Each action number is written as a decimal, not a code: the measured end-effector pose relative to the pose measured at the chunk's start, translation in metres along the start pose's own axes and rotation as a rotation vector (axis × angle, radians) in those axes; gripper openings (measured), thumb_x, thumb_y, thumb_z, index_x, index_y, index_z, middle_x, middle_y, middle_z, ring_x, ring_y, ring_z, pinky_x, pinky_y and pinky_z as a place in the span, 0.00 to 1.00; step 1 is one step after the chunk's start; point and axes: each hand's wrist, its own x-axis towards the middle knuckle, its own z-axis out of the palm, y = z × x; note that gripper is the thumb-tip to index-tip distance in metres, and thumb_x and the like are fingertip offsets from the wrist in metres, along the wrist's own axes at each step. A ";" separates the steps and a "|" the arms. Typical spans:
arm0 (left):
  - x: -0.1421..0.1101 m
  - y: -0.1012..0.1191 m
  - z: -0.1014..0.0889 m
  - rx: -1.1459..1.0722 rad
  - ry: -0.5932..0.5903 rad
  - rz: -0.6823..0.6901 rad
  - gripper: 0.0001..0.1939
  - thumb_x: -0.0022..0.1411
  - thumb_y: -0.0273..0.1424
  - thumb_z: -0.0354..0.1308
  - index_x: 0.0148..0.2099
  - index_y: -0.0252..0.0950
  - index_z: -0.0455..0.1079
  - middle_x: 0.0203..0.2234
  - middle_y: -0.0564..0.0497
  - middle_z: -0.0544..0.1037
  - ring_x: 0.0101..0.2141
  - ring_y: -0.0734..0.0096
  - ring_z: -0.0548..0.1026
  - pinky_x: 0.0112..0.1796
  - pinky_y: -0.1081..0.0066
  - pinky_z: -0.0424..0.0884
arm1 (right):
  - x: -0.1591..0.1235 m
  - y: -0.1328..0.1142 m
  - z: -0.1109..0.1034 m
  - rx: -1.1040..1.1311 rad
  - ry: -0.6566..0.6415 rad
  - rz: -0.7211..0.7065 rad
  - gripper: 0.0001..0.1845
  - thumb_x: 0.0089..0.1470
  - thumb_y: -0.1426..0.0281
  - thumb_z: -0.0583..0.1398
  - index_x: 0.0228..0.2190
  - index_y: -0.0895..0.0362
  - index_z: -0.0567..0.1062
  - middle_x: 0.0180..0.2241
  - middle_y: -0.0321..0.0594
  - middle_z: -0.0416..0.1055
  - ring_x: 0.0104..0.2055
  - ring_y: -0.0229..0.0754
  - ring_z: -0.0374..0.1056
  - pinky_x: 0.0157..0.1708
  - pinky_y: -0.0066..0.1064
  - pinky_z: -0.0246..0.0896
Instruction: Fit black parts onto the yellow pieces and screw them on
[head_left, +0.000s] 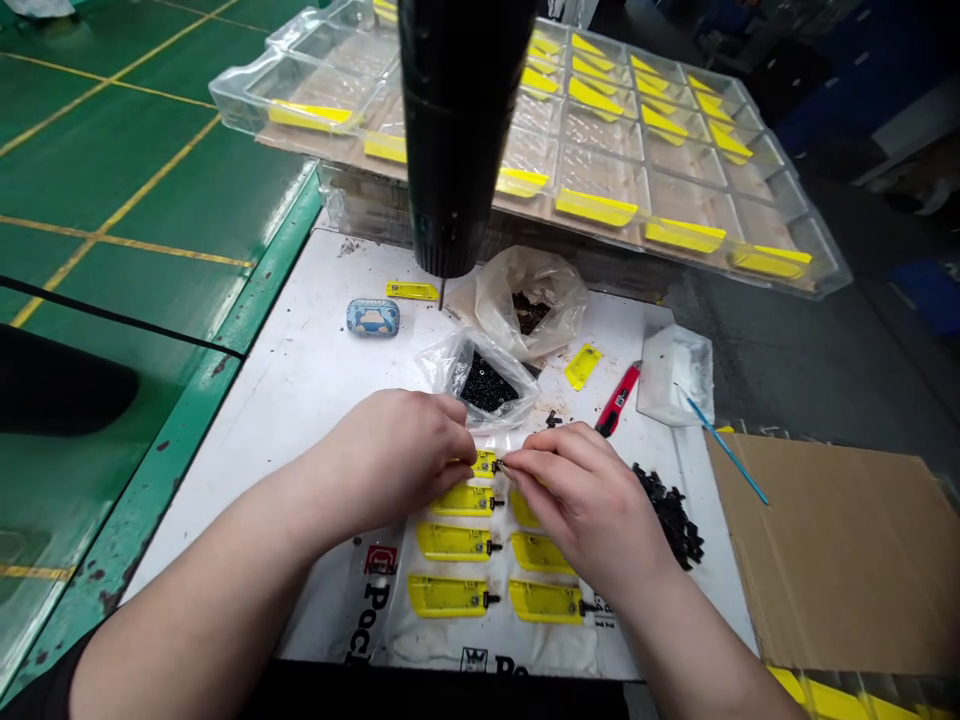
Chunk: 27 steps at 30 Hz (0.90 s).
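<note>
We pinch a small black part (499, 465) in our right hand (589, 490), at the end of a yellow piece (485, 462) our left hand (409, 445) grips with narrowed fingers. Beyond our fingertips sits a bag of black bits (523, 402); above it a black driver (457, 150) blocks part of the divided tray (600, 178). A red knife (619, 400) lies to our fingers' right.

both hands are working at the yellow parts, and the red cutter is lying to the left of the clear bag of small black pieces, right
Not quite: the head view shows the red cutter lying to the right of the clear bag of small black pieces, not to the left. The left hand and right hand are indeed at the yellow parts.
</note>
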 end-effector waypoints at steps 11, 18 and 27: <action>0.005 0.003 0.010 0.213 -0.054 0.013 0.09 0.70 0.28 0.65 0.34 0.40 0.81 0.31 0.52 0.79 0.26 0.65 0.73 0.26 0.63 0.52 | 0.003 -0.004 0.010 -0.041 -0.105 0.043 0.05 0.69 0.71 0.66 0.44 0.53 0.85 0.40 0.42 0.79 0.44 0.47 0.69 0.45 0.43 0.70; 0.005 0.000 0.010 0.218 0.000 -0.013 0.04 0.66 0.33 0.70 0.37 0.41 0.80 0.31 0.53 0.79 0.27 0.64 0.74 0.27 0.63 0.52 | 0.005 -0.005 0.010 -0.058 -0.122 0.042 0.04 0.69 0.72 0.67 0.42 0.55 0.84 0.40 0.42 0.79 0.44 0.47 0.69 0.44 0.44 0.69; 0.007 -0.002 0.013 0.243 0.001 -0.022 0.07 0.66 0.36 0.70 0.36 0.41 0.80 0.31 0.52 0.80 0.27 0.65 0.76 0.26 0.63 0.54 | 0.006 -0.007 0.012 -0.073 -0.108 0.039 0.04 0.69 0.73 0.66 0.42 0.53 0.83 0.40 0.42 0.80 0.44 0.48 0.69 0.45 0.45 0.70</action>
